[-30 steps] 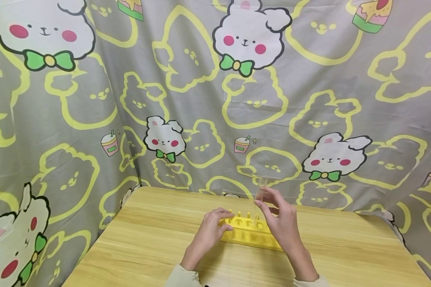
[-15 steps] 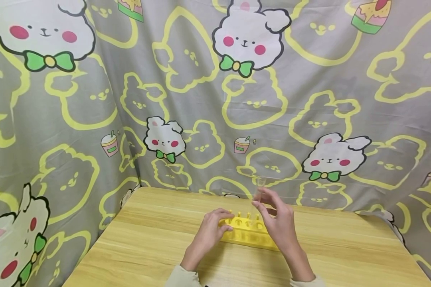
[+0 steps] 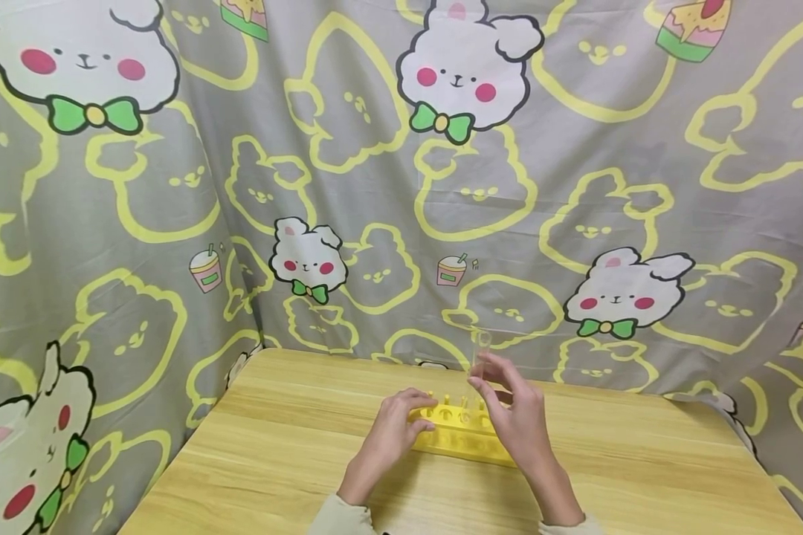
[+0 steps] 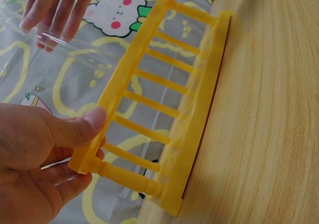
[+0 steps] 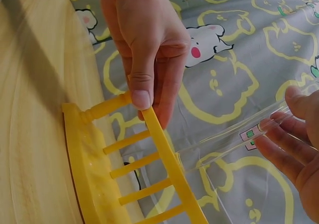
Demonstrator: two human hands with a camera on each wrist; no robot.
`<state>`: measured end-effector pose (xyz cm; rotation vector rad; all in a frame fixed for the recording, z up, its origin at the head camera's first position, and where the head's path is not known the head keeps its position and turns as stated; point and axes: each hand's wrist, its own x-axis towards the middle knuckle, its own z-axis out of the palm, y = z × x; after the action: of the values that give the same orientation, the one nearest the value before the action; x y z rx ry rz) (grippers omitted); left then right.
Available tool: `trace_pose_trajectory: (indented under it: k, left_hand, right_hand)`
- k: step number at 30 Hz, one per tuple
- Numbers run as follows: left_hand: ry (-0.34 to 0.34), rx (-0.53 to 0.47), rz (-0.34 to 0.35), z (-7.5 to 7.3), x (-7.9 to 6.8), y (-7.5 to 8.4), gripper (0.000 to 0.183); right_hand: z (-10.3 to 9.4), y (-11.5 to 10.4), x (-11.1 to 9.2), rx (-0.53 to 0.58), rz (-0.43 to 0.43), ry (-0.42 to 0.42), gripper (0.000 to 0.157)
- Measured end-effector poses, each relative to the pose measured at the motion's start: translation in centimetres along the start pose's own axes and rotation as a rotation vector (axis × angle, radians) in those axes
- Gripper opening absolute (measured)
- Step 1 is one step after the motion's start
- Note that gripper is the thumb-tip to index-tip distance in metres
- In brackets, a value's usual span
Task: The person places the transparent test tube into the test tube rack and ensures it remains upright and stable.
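A yellow test tube rack point(image 3: 458, 440) with a row of round holes and short pegs stands on the wooden table. My left hand point(image 3: 393, 427) grips its left end, thumb on the top plate's edge and fingers around the corner, as the left wrist view shows. Between thumb and fingers, my right hand point(image 3: 523, 416) pinches a clear test tube point(image 3: 483, 342) above the rack, slightly tilted. The tube's point(image 5: 214, 143) lower end is at the rack's top plate in the right wrist view; whether it has entered a hole I cannot tell.
The wooden table point(image 3: 274, 438) extends on all sides of the rack. Behind it and to the left hangs a grey curtain point(image 3: 375, 186) printed with rabbits and yellow outlines, close to the table's back edge.
My right hand has shifted a little to the left with the test tube, whose lower end moved left along the holes. My left hand and the rack have stayed put.
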<state>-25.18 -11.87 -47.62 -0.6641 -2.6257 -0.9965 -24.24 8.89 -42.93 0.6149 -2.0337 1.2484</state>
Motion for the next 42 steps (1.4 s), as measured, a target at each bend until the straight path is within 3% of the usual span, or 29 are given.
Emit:
trace_pose_trajectory:
  k: [18, 42]
  left_hand:
    - [0.021, -0.001, 0.031, 0.1, 0.1, 0.1, 0.034]
    - [0.022, -0.006, 0.019, 0.0, 0.1, 0.2, 0.035]
  right_hand:
    - [0.5, 0.5, -0.6, -0.002, 0.032, -0.003, 0.036]
    - [0.9, 0.9, -1.3, -0.005, 0.101, -0.022, 0.030]
